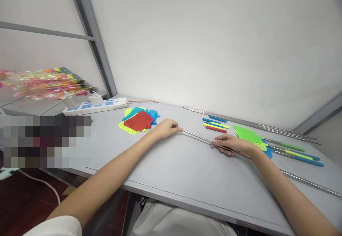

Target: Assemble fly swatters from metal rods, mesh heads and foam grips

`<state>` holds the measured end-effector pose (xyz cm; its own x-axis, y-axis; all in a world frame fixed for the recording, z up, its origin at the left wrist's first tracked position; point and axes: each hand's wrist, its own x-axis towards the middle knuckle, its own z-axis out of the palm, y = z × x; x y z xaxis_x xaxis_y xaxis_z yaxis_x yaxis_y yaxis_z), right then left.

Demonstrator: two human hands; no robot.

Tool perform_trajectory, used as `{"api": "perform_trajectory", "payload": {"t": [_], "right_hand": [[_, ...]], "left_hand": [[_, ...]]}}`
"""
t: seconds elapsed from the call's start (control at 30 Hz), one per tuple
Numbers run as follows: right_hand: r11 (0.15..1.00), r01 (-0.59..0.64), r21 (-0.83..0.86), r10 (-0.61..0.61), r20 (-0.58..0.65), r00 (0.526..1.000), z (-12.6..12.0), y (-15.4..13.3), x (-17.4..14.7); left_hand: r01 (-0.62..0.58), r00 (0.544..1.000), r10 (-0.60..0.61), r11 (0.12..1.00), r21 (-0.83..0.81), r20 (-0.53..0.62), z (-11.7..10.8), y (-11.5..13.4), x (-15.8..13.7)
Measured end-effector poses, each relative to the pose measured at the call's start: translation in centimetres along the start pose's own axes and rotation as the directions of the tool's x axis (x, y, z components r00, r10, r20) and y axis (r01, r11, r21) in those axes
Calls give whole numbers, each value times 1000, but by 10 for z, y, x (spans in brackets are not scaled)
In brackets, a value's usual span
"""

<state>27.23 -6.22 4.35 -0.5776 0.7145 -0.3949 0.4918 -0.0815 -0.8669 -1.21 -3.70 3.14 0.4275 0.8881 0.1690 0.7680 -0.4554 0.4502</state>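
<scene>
A long, thin metal rod point(196, 135) slants across the middle of the table. Its left end is pinched between the thumb and fingers of my left hand point(168, 127). Further along, my right hand point(229, 144) grips the same rod, which passes under my right forearm and runs on toward the right edge. Left of my left hand lies a pile of loose fly swatter heads point(139, 120) in red, blue and yellow. Beyond my right hand are several loose coloured handles point(216, 129). Fly swatters with green, yellow and blue heads point(248, 135) lie right of it, partly behind my forearm.
Several more metal rods point(240, 120) lie along the wall at the back of the grey table point(171, 172). A white power strip point(107, 105) with plugs and cables sits at the back left. Plastic-wrapped colourful goods point(48, 83) are heaped beyond it. A blurred-out area covers the left edge.
</scene>
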Motion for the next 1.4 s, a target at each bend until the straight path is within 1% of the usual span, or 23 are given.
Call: {"api": "perform_trajectory", "payload": {"t": [0.1,0.3,0.4,0.5,0.57,0.63,0.77,0.83,0.93,1.07,1.17,1.27,1.4], "right_hand": [[999,-12,-48,11,-23,1000,-1,1,-2],[997,5,-72,-7,-23,1000,0,7,5],[997,6,-79,-8,-30,1000,0,8,7],[997,10,-75,-13,-33,999,0,9,9],[998,12,-69,-13,-25,1000,1,9,10],[998,8,-61,-9,-12,1000,2,8,11],[998,11,-68,-9,38,999,8,5,13],[996,16,-85,-11,55,998,10,4,12],[995,13,-100,-8,50,999,12,2,12],[995,7,-104,-2,44,999,15,1,11],[997,9,-82,-4,66,998,21,-1,11],[999,15,-51,-10,92,996,29,-4,10],[999,28,-18,-27,86,996,38,-6,11]], "left_hand": [[6,1000,-6,1000,20,-8,-1,1,-1],[-55,998,57,994,93,-10,-1,3,-3],[-69,997,76,983,171,-32,1,5,-5],[-101,987,131,959,265,-95,4,12,-6],[-145,977,185,943,298,-109,7,21,-8],[-194,969,230,933,304,-86,12,31,-10],[-286,958,281,928,237,55,23,48,-15],[-284,958,268,939,196,101,27,52,-18],[-256,964,236,948,188,123,30,53,-20],[-240,969,217,939,248,119,32,54,-21],[-235,970,209,935,265,123,35,58,-23],[-206,977,182,942,266,114,38,64,-26],[-145,989,131,952,268,67,43,71,-29]]}}
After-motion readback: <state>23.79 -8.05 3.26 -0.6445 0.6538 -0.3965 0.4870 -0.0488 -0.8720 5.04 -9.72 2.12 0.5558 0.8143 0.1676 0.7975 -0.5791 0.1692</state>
